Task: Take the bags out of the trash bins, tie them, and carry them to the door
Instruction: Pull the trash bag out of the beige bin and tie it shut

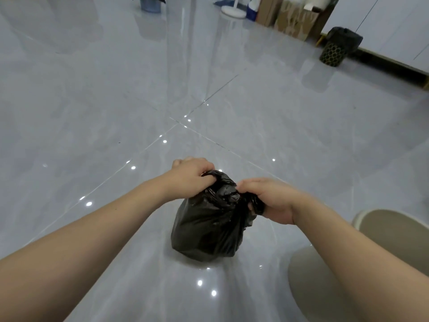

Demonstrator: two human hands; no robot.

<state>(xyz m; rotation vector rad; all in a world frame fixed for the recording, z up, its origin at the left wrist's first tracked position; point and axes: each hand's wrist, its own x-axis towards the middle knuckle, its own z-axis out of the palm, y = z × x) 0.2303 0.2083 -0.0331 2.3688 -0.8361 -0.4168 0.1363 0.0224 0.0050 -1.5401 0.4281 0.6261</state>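
Looks like a room in someone's home, a living area or hallway. The floor is big glossy grey tiles, shiny enough to mirror the ceiling spotlights. Along the far wall there's ordinary household clutter: cardboard boxes leaning together, a blue-and-white jug that looks like detergent, the round white base of a stand, and a blue bucket. White cabinet fronts with a dark kick strip run along the right, and a small patterned trash bin lined with a black bag sits in front of them. A beige bin stands at the right edge.
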